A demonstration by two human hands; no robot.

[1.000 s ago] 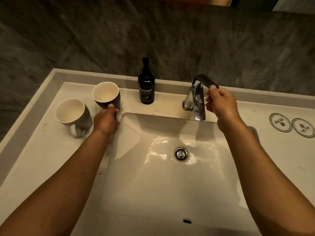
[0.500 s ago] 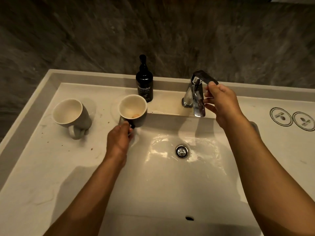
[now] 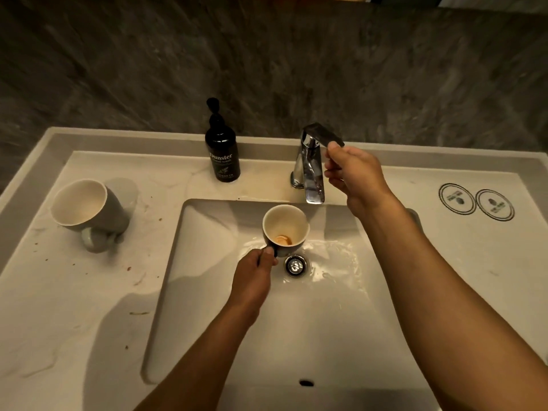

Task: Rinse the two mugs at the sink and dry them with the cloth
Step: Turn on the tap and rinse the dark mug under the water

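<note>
Left hand [image 3: 252, 280] grips handle of dark mug [image 3: 285, 229], held over sink [image 3: 207, 292] below tap [image 3: 311, 173], brown residue inside. Right hand [image 3: 355, 176] on tap lever. Grey mug [image 3: 89, 210] on counter [image 3: 74, 307] at left. Soap bottle [image 3: 222, 152] behind sink.

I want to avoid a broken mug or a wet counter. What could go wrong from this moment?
1. The left hand holds the dark mug with the cream inside only by its handle over the hard white basin; wet, it might slip.
2. The right hand is on the chrome tap's lever; a strong jet could splash brown residue out.
</note>
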